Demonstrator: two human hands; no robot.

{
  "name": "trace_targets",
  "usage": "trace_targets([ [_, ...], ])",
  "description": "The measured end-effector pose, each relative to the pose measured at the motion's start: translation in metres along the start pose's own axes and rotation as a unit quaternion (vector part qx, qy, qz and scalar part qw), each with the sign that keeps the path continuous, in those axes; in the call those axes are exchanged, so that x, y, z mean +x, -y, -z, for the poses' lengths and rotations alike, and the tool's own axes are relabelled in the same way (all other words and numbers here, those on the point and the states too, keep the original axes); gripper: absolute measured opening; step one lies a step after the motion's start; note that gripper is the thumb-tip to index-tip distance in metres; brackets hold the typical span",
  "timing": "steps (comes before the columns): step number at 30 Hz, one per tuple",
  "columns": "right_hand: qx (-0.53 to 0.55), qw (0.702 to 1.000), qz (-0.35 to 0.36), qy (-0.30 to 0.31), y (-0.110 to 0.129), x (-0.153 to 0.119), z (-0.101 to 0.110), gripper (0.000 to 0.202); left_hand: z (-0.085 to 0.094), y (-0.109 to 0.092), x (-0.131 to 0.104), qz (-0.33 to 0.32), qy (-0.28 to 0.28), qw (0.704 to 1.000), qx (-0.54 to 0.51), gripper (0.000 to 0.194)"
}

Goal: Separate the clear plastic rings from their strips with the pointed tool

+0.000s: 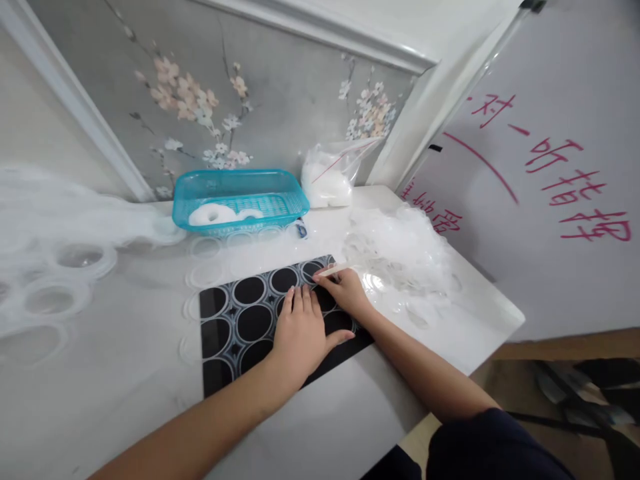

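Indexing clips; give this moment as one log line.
left hand: flat on black sheet | right hand: pinching pale stick over sheet's far side | beyond: blue basket, clear bag

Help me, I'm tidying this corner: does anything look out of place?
Possibly the clear plastic pieces right of the black sheet: they lie in a loose, jumbled heap, while the clear rings beyond it lie in rows. Nothing looks plainly spilled.
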State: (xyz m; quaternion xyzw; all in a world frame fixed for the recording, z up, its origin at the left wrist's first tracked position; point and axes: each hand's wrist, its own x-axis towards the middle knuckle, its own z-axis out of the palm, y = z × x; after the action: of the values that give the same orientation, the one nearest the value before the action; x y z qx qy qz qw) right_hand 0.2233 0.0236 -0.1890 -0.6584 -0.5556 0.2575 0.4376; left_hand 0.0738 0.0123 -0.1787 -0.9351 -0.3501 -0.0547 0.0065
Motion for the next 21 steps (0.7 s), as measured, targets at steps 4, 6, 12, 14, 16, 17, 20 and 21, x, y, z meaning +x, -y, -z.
trace_targets([
  [4,0.02,1.0,-0.013,-0.006,-0.004,0.001,0.0,0.022,-0.009,0.006,-0.004,-0.006,-0.004,1.0,0.002,0.095],
  [6,0.018,1.0,-0.014,-0.006,-0.004,0.003,0.002,0.022,-0.012,0.007,-0.002,-0.01,0.001,1.0,-0.005,0.095],
  [12,-0.012,1.0,-0.013,-0.003,-0.001,-0.001,-0.001,0.02,-0.007,0.004,0.0,-0.012,0.021,1.0,0.009,0.096],
  [14,-0.012,1.0,-0.012,-0.002,-0.001,-0.001,-0.001,0.02,-0.005,0.003,0.001,-0.01,0.032,0.999,0.013,0.098],
  [16,-0.006,1.0,-0.011,-0.002,-0.002,-0.002,-0.001,0.02,-0.003,0.003,0.001,-0.008,0.044,0.999,0.007,0.099],
  [17,-0.004,1.0,-0.009,-0.002,-0.002,-0.002,-0.001,0.021,-0.002,0.002,0.001,-0.007,0.047,0.999,0.003,0.1],
  [20,-0.013,1.0,-0.006,-0.001,-0.003,-0.001,0.0,0.02,-0.001,0.002,0.001,-0.005,0.049,0.999,-0.009,0.1],
  [21,-0.023,1.0,-0.006,-0.001,-0.003,0.0,0.0,0.018,-0.001,0.002,0.001,-0.006,0.049,0.999,-0.01,0.101],
])
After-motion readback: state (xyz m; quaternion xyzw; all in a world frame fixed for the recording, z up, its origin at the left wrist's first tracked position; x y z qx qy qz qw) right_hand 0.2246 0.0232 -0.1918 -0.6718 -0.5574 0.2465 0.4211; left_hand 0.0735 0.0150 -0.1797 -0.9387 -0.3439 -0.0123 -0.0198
